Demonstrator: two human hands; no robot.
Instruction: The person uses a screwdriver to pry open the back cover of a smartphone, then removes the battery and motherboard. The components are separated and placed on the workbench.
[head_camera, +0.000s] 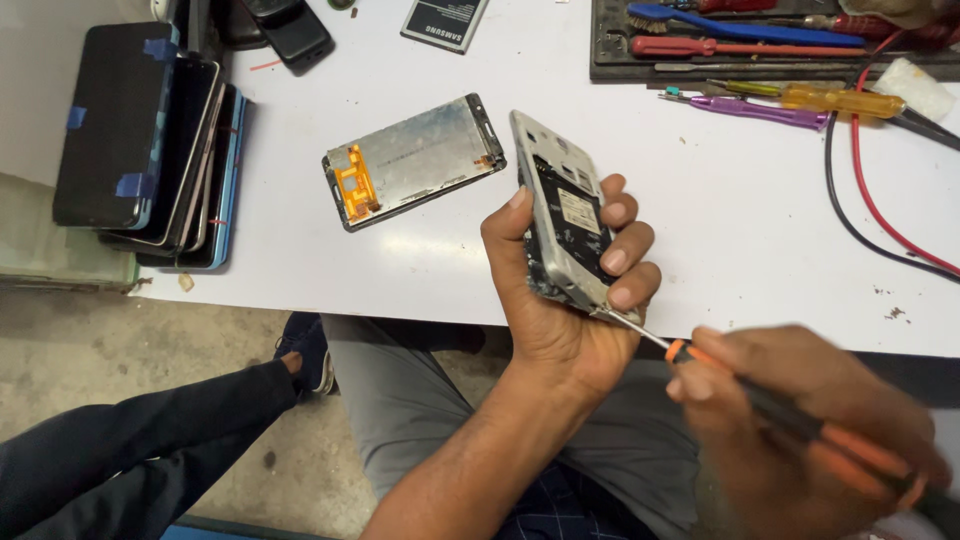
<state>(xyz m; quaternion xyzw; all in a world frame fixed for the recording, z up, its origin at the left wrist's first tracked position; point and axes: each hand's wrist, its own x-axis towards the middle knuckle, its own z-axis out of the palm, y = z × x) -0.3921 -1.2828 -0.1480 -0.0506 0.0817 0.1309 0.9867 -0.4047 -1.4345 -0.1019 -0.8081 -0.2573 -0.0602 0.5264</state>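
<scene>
My left hand (560, 300) grips an opened phone body (563, 215) with a silver frame and dark insides, tilted upright over the table's front edge. My right hand (800, 430), blurred at the lower right, holds an orange-and-black screwdriver (780, 410). Its metal tip touches the phone body's lower corner near my left fingers. A detached screen panel (415, 160) with an orange flex cable lies face down on the white table (730, 230), just left of the phone body.
A stack of phones (150, 140) sits at the table's left edge. A black tool tray (750, 40) with screwdrivers, a purple tool (750, 108), and red and black wires (870, 210) lie at the right. A battery (445, 22) lies at the top. Another person's dark-trousered leg (130, 440) is lower left.
</scene>
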